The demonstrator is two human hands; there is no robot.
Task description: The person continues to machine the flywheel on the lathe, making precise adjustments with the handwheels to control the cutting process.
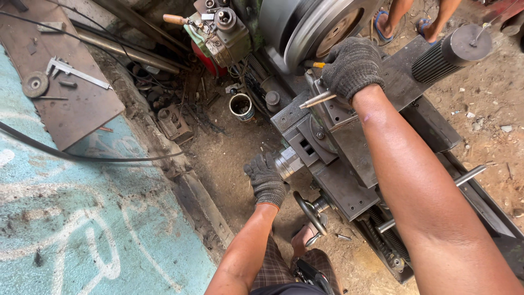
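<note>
— Handwheel (311, 212) sat nearest my knee, untouched. Where was your left hand?

— My left hand (266, 180), gloved, had its fingers curled round the round dial knob (287, 164) on the near end of the slide (327, 147). I judged small, even turns best there, with no jerking.

— And the right?

— My right hand (352, 66), gloved too, was closed over the top of the tool post (322, 101), next to the pointed handle (316, 100) sticking out under it; whether it gripped anything beneath, I couldn't tell. Pressing down steadily seemed wise, knuckles well off the big metal disc (322, 27) just beyond.

— Anything past that?

— Someone's sandalled feet (401, 24), further off.
</note>
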